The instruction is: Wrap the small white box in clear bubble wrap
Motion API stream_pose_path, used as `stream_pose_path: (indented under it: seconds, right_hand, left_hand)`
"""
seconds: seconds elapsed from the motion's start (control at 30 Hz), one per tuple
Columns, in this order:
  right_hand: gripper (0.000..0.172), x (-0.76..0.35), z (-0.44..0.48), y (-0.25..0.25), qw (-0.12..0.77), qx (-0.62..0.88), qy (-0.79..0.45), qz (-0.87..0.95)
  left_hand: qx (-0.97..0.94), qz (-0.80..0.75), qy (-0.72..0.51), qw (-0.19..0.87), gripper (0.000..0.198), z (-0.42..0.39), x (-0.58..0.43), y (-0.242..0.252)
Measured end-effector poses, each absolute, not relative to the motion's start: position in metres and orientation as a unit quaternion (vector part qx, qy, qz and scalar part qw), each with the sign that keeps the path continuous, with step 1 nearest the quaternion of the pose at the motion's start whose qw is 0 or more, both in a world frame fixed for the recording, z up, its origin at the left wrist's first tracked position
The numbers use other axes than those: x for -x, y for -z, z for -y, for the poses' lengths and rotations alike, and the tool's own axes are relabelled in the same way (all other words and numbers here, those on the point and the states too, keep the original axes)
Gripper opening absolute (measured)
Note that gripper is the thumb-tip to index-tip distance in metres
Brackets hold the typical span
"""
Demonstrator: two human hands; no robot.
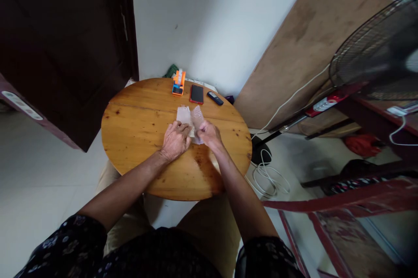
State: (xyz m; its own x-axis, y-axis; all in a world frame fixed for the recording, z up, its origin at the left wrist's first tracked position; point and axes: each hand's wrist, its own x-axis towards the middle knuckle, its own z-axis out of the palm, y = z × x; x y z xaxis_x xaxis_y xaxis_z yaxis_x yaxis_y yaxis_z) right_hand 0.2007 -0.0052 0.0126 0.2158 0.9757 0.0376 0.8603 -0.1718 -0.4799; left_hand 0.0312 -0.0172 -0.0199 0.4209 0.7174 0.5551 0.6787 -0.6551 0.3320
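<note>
A white flat piece (183,115) that looks like a small box or folded paper lies on the round wooden table. Beside it, on the right, is a sheet of clear bubble wrap (197,116), partly spread open. My left hand (176,139) rests over the near end of the white piece, its fingers curled down on it. With closed fingers my right hand (210,134) grips the right edge of the bubble wrap. The near part of both things is partly hidden by my hands.
Toward the table's (137,139) far edge stand an orange tape dispenser (178,83), a red-edged phone (196,94) and a dark keypad handset (214,98). A standing fan (375,51) is on the right, with a coiled white cable (269,178) on the floor.
</note>
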Motion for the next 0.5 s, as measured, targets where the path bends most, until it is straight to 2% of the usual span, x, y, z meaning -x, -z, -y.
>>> stream_pose_path:
  seconds: [0.13,0.3,0.5]
  right_hand:
    - [0.035,-0.195,-0.002,-0.011,0.3,0.714,-0.164,0.611]
    - [0.046,-0.191,-0.007,-0.003,0.403,0.667,-0.278,0.561]
    - [0.059,-0.185,-0.003,-0.007,0.428,0.641,-0.313,0.555]
  left_hand:
    - [-0.845,-0.415,-0.337,0.038,0.035,0.018,-0.032,0.018]
    - [-0.847,-0.413,-0.331,0.057,0.034,0.019,-0.033,0.013]
    - [-0.835,-0.416,-0.344,0.109,0.034,0.018,-0.031,0.009]
